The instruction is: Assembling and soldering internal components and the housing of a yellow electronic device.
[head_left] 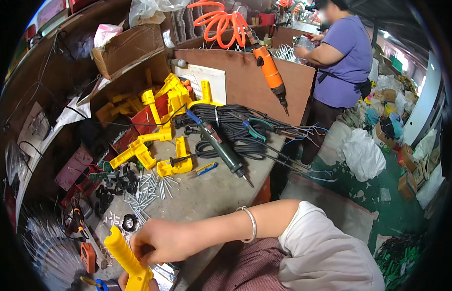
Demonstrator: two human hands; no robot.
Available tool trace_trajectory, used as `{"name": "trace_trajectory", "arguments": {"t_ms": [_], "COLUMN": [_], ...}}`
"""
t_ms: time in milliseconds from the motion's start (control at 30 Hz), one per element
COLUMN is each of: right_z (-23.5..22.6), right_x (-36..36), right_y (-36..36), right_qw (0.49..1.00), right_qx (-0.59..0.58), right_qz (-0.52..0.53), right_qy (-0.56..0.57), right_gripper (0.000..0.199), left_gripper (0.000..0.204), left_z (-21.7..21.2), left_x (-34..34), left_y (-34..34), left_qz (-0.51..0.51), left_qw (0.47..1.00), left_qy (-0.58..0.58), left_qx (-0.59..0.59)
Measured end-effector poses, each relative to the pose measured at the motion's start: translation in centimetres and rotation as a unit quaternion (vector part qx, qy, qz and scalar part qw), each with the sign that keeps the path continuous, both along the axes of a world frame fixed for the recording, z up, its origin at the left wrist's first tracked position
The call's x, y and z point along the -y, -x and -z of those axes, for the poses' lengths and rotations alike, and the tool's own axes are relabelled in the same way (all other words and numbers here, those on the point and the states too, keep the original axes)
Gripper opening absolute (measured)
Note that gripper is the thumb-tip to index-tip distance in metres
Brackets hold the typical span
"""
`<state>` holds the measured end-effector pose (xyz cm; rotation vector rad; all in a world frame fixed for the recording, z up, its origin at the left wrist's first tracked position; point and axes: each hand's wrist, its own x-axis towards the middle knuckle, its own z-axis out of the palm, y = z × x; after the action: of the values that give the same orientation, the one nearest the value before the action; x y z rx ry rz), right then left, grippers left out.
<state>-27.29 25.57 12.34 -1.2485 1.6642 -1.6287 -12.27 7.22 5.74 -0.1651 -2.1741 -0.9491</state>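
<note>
Seemingly mid-assembly, the right hand pinches the yellow plastic handle near the table's front edge, the left hand steadying beneath with fingers hidden, so a screw likely comes next.

1. One forearm comes in from the right and runs leftward across the lower part of the view; it is bare from wrist to elbow.
2. A thin silver bangle circles the wrist, plain and smooth, hanging a little loose.
3. A white short sleeve covers the upper arm, its hem ending at the elbow; the cloth is plain and softly creased.
4. The hand at the end of this forearm is bare, with no glove and no ring to be seen.
5. Fingertips of the other hand show at the bottom edge, bare as well; the rest is out of view.
6. Below the arm lies checked cloth in dark red and pale lines, worn over the lap.
</note>
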Motion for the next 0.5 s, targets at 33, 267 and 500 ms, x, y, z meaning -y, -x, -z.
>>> {"name": "trace_trajectory", "arguments": {"t_ms": [33,267,500], "right_z": [0.4,-1.4,-1.9], "right_x": [0.3,0.1,0.0], "right_y": [-0.2,-2.4,-2.9], "right_qw": [1.0,0.895,0.944], "right_qx": [0.004,-0.3,-0.24], "right_qz": [-0.008,0.243,0.182], "right_qy": [-0.001,0.223,0.137], "right_gripper": [0.017,0.018,0.016], "left_gripper": [0.067,0.052,0.035], "left_z": [0.0,1.3,-0.4], "left_x": [-0.4,-3.7,-4.9], "left_y": [0.1,0.0,1.2], "left_qz": [-0.008,-0.012,0.022], "left_qw": [1.0,0.9,0.975], "left_qy": [-0.001,-0.428,-0.219], "left_qx": [0.004,0.081,0.034]}}
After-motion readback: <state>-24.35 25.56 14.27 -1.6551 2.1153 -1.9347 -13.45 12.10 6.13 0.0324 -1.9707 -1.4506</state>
